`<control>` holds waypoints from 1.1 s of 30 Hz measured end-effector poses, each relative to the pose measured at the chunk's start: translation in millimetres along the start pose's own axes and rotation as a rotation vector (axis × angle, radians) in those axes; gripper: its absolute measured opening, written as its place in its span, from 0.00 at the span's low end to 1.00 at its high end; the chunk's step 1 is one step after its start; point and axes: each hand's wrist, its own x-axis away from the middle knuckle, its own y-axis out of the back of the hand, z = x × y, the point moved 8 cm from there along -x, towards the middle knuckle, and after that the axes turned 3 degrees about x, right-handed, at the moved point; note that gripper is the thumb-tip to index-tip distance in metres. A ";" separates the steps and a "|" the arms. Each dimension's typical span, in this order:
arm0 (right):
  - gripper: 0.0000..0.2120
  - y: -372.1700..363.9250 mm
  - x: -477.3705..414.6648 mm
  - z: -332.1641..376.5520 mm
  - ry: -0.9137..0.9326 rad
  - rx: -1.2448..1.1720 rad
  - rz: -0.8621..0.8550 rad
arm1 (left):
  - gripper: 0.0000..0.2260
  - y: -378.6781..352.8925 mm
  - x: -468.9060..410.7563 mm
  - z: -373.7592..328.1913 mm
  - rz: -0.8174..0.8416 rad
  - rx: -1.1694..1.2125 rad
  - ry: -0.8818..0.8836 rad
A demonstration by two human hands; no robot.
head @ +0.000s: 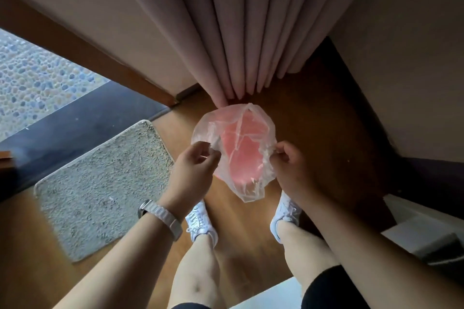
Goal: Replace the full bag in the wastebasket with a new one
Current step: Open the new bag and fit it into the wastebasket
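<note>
I am looking straight down through the head camera at two bare hands working on a clear plastic bag. The left hand is pinching the bag's left edge between thumb and curled fingers, and the right hand is pinching the opposite edge the same way, so the two hands are holding the bag spread open between them. A pink wastebasket is showing through the thin plastic, sitting between the hands and just beyond them; I cannot tell whether the bag is touching its rim or hanging above it. One loose corner of the bag is drooping back toward the person, below the right hand. A pale watch is sitting on the left wrist. Below the hands, two white sneakers, left and right, are standing apart on a brown wooden floor. Well out to the left of the left hand, a shaggy grey mat is lying on the floor. Beyond the hands, past the wastebasket, a mauve pleated curtain is hanging down to the floor. Far off past the left hand, a pebbled surface is lying beyond a dark threshold.
</note>
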 end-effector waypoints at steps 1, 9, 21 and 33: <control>0.09 -6.4 -7.3 -8.9 0.003 0.007 0.000 | 0.07 -6.1 -7.0 15.4 -0.006 0.028 0.017; 0.05 -40.8 -48.6 -55.8 0.153 -0.046 -0.046 | 0.12 -43.1 -39.8 100.2 -0.078 0.185 -0.035; 0.05 -15.6 -35.0 -56.8 0.475 0.103 -0.028 | 0.02 -59.7 -12.2 122.7 -0.262 0.048 -0.360; 0.04 -16.4 -69.3 -70.4 0.451 0.240 -0.072 | 0.12 -46.0 -79.0 157.4 -0.237 -0.305 -0.308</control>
